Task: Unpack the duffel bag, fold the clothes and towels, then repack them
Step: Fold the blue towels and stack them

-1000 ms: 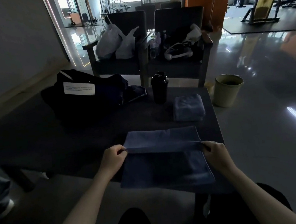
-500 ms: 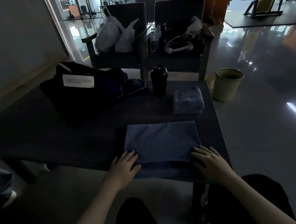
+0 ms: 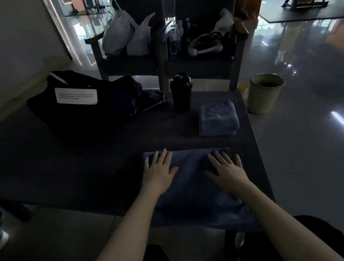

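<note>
Nearest the person, a folded blue-grey towel [image 3: 194,189] lies flat at the near edge of the dark rectangular table [image 3: 85,160], and the left hand [image 3: 160,172] and right hand [image 3: 227,170] press palm-down on its far half with fingers straight and spread, grasping nothing. Farther back a smaller folded blue towel [image 3: 218,118] rests near the table's right edge, just beyond it a black lidded shaker bottle [image 3: 181,92] stands upright, and to the left sits the black fabric duffel bag [image 3: 91,102] bearing a white label. Beyond the table are two dark armchairs [image 3: 206,39], the left one holding white plastic bags [image 3: 127,35], and a pale green round bin [image 3: 266,92] stands on the glossy floor at right.
</note>
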Tool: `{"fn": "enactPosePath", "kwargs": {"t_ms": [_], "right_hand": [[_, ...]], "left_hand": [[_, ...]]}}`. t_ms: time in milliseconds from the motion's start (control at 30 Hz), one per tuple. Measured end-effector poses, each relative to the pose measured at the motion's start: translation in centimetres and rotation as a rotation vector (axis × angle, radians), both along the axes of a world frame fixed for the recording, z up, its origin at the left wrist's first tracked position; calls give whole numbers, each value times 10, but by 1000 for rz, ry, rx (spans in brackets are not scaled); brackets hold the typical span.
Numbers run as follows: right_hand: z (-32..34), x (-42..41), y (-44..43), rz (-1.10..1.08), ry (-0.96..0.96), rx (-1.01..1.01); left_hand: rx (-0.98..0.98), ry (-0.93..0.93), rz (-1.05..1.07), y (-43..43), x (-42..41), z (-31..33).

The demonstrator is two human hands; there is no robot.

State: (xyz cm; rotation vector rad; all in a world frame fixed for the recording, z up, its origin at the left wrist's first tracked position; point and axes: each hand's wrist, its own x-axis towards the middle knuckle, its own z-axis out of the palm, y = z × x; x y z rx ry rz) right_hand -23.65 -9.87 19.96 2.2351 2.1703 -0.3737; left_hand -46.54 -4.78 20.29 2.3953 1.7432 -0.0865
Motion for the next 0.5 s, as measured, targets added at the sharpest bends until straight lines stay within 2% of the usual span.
{"fn": "enactPosePath", "kwargs": {"t_ms": [133, 333, 433, 500], "right_hand": [[-24, 11, -5, -54, 33, 63], [-25, 12, 4, -67, 16, 82], [-20, 10, -8, -96, -19, 177], [-20, 6, -31, -89, 24, 224]], "left_hand": [[-32, 18, 32, 8, -13, -26], [1, -13, 20, 22, -14, -29], [91, 2, 41, 12, -10, -22], [152, -42, 58, -10, -9, -19]]}}
